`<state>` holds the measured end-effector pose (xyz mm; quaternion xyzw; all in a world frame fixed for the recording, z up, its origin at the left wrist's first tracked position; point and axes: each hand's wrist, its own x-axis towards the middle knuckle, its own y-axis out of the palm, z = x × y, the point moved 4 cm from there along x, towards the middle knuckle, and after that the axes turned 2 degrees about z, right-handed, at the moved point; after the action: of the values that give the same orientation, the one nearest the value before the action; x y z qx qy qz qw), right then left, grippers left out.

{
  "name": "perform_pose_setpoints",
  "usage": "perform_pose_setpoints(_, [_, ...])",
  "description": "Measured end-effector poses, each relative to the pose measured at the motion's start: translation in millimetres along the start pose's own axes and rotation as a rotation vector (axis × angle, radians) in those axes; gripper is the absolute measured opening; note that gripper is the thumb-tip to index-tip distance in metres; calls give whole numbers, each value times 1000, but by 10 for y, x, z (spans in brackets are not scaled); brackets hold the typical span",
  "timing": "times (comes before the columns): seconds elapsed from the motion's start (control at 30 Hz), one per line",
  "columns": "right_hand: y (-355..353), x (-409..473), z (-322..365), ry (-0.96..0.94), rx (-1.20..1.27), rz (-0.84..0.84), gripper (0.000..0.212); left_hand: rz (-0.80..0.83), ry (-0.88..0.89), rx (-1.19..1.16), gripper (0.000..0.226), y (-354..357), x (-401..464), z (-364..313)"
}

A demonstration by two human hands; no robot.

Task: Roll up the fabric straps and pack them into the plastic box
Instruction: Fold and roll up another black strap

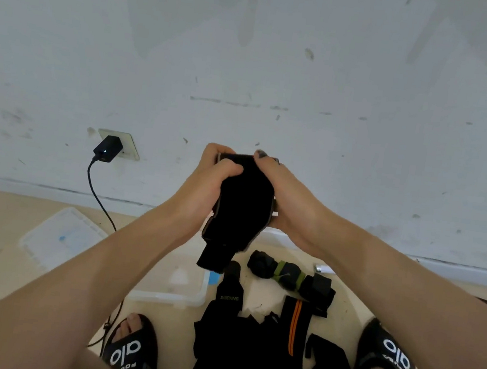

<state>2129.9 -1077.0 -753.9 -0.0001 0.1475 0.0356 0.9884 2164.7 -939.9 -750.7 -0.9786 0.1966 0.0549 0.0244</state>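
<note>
I hold a black fabric strap (242, 208) up in front of the wall with both hands. My left hand (209, 180) grips its left side, fingers curled over the top. My right hand (284, 192) grips its right side, thumb on the upper edge. The strap's loose end hangs down below my hands. Under my left forearm the clear plastic box (173, 297) stands on the floor, partly hidden. A pile of black straps (249, 353), one with orange stripes, lies on the floor between my feet. A rolled black strap with green bands (283, 273) lies beyond the pile.
The box's clear lid (60, 238) lies on the floor at the left. A black charger (108, 144) sits in a wall socket, its cable running down to the floor near my left foot. My sandalled feet (131, 351) flank the pile. The wall is close ahead.
</note>
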Motion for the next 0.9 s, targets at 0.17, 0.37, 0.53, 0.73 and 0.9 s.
perform_pose_setpoints(0.17, [-22, 23, 6, -16, 46, 26, 56, 9, 76, 30, 23, -36, 15, -81])
perform_pose_setpoints(0.37, [-35, -14, -11, -10, 117, 19, 36, 45, 91, 77, 16, 17, -6, -19])
perform_pose_setpoints(0.53, [-68, -40, 47, -57, 96, -4, 28, 86, -6, -82, 26, 47, -21, 5])
perform_pose_setpoints(0.73, [-52, -85, 70, -57, 101, 67, 27, 55, -4, -93, 10, -7, -1, -18])
perform_pose_setpoints(0.9, [-11, -98, 74, -5, 73, 125, 41, 78, 89, -45, 24, -10, -14, -44])
